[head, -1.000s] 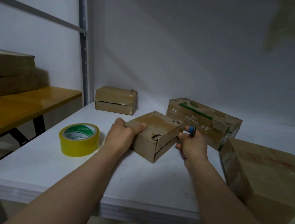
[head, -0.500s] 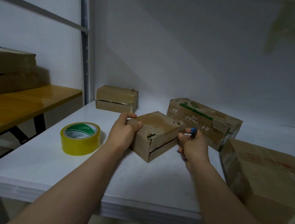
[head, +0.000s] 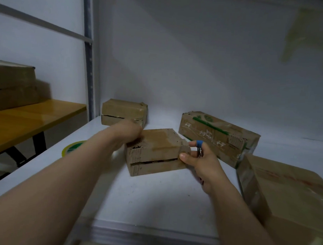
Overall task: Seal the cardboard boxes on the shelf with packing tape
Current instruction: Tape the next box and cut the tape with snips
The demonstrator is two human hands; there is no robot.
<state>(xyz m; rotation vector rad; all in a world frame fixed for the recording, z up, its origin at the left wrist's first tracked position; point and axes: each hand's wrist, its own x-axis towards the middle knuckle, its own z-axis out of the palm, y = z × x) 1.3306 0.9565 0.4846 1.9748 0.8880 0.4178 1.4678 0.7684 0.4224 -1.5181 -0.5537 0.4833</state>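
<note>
The small cardboard box sits on the white shelf, its long axis running left to right and its gaping seam facing the camera. The left hand is a blur at the box's far left corner, so its grip cannot be told. The right hand pinches the box's right end and also holds a blue-tipped metal tool that is hard to make out. Left of the box, the forearm hides most of the yellow tape roll.

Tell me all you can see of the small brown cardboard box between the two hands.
The small brown cardboard box is worn, with torn edges and a dark slit along its front side. It lies flat on the white shelf, with glossy tape across its top. The blurred left hand touches its top left corner; the right hand pinches its right end.
</note>
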